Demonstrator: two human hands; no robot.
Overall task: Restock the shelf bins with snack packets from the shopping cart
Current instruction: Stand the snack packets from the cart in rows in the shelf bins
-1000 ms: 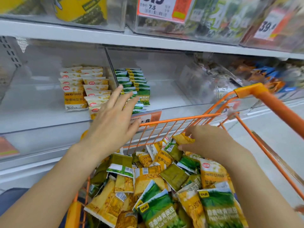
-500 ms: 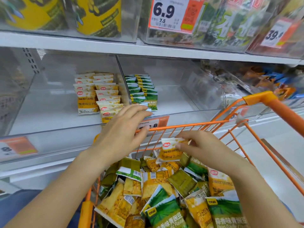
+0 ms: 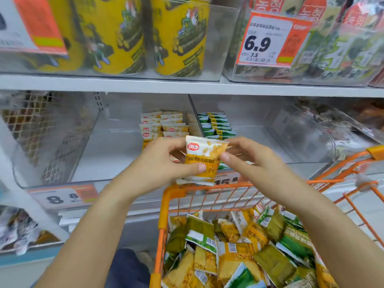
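Observation:
Both hands hold one yellow-and-white snack packet upright above the cart's front rim. My left hand pinches its left edge, thumb across the front. My right hand grips its right edge. Behind the packet, a clear shelf bin holds two short rows of the same yellow packets. The neighbouring bin to the right holds a row of green packets. The orange shopping cart below is heaped with several yellow and green packets.
A shelf above carries yellow canisters and seaweed packs behind a 6.9 price tag. Price tags 8.8 and 15.8 sit on the bin fronts. More clear bins stand at far left and right. My knee is left of the cart.
My right hand lifted a yellow packet out of the cart and my left hand came over to take hold of it. The view tilted up toward the shelf.

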